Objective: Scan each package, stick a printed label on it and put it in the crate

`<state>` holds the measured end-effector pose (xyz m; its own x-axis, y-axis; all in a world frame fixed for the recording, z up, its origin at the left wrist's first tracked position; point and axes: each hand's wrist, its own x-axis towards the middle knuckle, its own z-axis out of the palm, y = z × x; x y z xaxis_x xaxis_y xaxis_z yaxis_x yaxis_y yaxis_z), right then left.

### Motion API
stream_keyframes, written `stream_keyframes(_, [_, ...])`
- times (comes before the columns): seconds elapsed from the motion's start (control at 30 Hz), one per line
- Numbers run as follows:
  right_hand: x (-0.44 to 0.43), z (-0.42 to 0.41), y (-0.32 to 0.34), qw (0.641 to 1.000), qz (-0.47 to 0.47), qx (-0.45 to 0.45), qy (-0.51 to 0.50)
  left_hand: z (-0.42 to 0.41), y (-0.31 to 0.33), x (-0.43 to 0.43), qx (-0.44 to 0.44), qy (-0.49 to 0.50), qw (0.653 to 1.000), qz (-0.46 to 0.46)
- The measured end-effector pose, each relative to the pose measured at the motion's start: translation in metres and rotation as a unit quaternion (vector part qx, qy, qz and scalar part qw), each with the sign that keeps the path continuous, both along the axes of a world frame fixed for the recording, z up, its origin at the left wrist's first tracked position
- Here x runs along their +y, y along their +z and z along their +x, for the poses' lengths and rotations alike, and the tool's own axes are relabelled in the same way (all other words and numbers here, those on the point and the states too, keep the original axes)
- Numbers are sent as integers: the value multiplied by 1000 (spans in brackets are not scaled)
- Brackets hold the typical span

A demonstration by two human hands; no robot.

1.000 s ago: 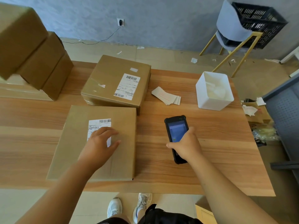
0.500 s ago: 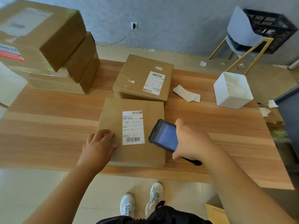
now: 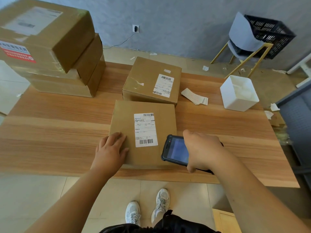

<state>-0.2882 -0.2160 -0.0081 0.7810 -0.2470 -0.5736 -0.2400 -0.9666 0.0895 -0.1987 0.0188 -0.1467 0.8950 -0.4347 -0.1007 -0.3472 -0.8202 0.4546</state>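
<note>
Cardboard fills the middle of the frame: the flat package [image 3: 124,118] lies on the wooden surface [image 3: 58,128] right in front of me, its white shipping label [image 3: 145,130] facing up with a barcode at its top and another at its bottom. My left hand [image 3: 110,149] rests on the package's lower left corner, fingers loosely spread and pressing down on the lid. My right hand [image 3: 202,149] is wrapped round the black handheld scanner [image 3: 175,150], which hangs over the package's lower right corner, its lit screen up and its head aimed left toward the label.

Just behind, touching or nearly touching the flat package's far edge, sits a second package [image 3: 143,76], thicker, with its own label on top. Right of it lies a small fanned pile of printed labels [image 3: 195,98], and further right stands a white square bin [image 3: 239,95].

Upper left of the frame holds a stack of bigger boxes [image 3: 50,47], one with a red sticker. In the upper right, off the surface, the black crate [image 3: 269,34] sits on a pale chair [image 3: 242,37] with yellow legs. At the bottom I see my white trainers [image 3: 133,214] on the tiled floor.
</note>
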Motion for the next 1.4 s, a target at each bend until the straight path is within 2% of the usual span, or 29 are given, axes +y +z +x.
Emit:
stream_keyframes(0.13, [-6,-5,-5,1000,8,-13,-22,1,3,-3,1,-5,1000,17])
stream_keyframes(0.3, [-28,-18,-21,988,51,-81,-122,6,12,-16,-20,-12,998,63])
stream_keyframes(0.5, [-68,-46,-59,940,75,-170,-286,-1,21,-61,-24,-81,996,32])
stream_keyframes(0.63, [-101,-61,-90,913,63,-152,-374,-5,19,-97,-6,-126,992,7])
stream_keyframes(0.8, [-134,-68,-125,890,70,-110,-437,-3,14,-129,2,-147,989,26])
stream_keyframes(1.17, [-175,-48,-170,900,48,-78,-426,-14,9,-146,-54,-81,994,43])
stream_keyframes(1.3, [-183,-41,-173,917,30,-37,-395,-16,7,-147,-36,-57,997,27])
stream_keyframes(1.4, [-186,-30,-164,932,0,-83,-353,-14,9,-144,-29,-40,999,-14])
